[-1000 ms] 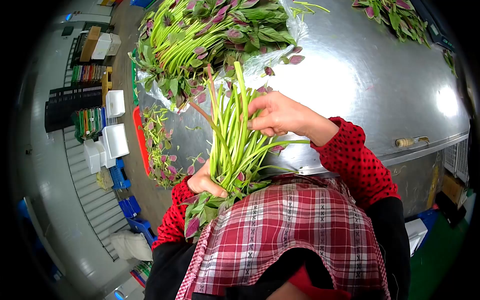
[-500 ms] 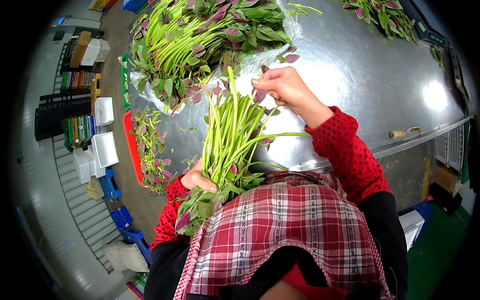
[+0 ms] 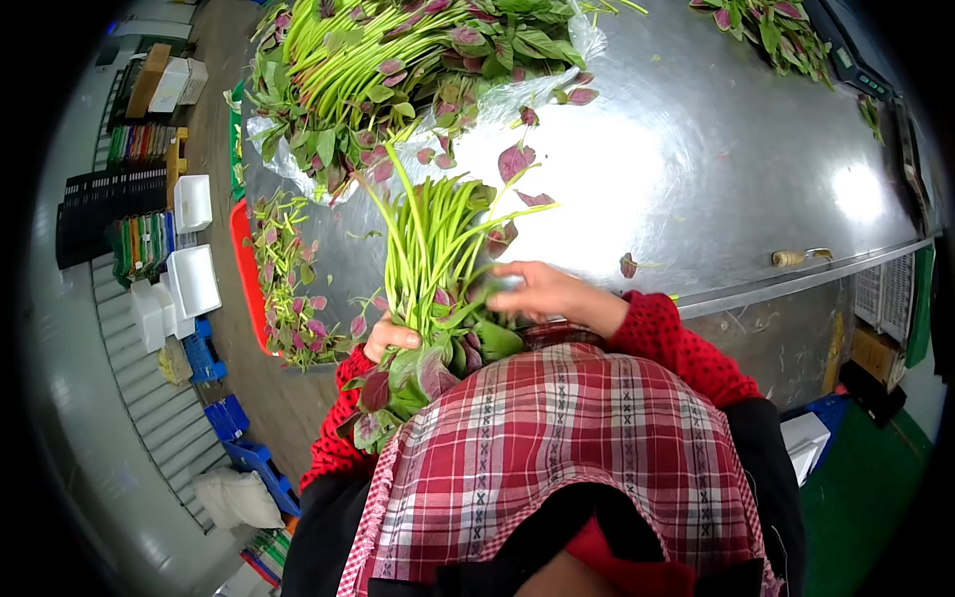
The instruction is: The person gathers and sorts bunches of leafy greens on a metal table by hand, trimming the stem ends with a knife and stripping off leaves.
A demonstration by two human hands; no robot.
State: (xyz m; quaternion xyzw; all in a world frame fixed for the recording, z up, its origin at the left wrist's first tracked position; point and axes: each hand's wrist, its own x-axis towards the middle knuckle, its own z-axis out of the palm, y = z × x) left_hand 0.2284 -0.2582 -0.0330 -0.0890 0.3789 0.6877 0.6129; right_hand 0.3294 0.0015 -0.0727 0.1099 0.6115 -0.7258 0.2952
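Note:
My left hand (image 3: 391, 338) is closed around a bunch of amaranth (image 3: 426, 244), its green stems pointing away from me and its green-and-purple leaves hanging toward my apron. At the right side of the bunch is my right hand (image 3: 557, 297), with its fingers apart beside the leaves; the fingertips are slightly blurred. Just beyond it, a few purple leaves (image 3: 515, 161) on thin stems stick out or lie by the bunch. A large pile of amaranth (image 3: 368, 75) rests on a clear plastic sheet (image 3: 587, 40) at the far left of the metal table (image 3: 696, 169).
A red-edged tray (image 3: 244, 264) at the left has amaranth trimmings (image 3: 288, 284) beside it. A wooden-handled tool (image 3: 791, 258) lies near the table's right front edge. More amaranth (image 3: 776, 35) sits at the far right, near a dark scale-like device (image 3: 851, 60). One loose leaf (image 3: 628, 266) lies on the metal.
My right hand has come down and toward me, from above the stem ends to the leafy side of the bunch. A loose purple leaf now lies on the table to its right.

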